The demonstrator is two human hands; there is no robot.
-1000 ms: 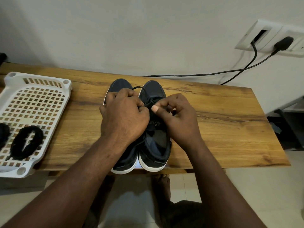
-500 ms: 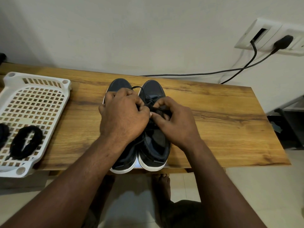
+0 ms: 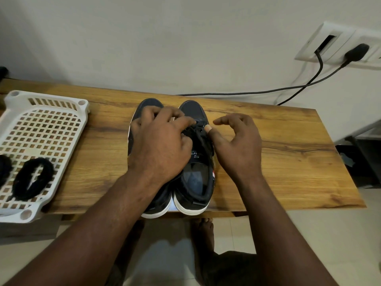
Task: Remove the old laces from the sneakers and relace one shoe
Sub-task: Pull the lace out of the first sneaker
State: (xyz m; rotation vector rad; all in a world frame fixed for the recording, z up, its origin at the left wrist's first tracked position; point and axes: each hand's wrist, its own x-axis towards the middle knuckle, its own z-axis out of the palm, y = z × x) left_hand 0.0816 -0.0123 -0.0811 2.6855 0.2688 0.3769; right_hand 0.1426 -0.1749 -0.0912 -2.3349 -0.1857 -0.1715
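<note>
Right sneaker, dark navy with a white sole, stands on the wooden table with its toe toward the wall. The left sneaker is touching it on its left side. A black lace is threaded across the right sneaker's eyelets. The left hand lies over the left sneaker, its fingers reaching across to the lace on the right sneaker. It cannot be told whether forefinger and thumb pinch a strand. The right hand is just right of the right sneaker, released, with fingers spread and loosely bent and nothing held. Its thumb tip rests against the eyelet edge beside the lace. Well to the left of the right sneaker sits a white perforated plastic tray containing a black fuzzy loop. Beyond the right sneaker's toe, a black cable runs along the wall to a plug.
</note>
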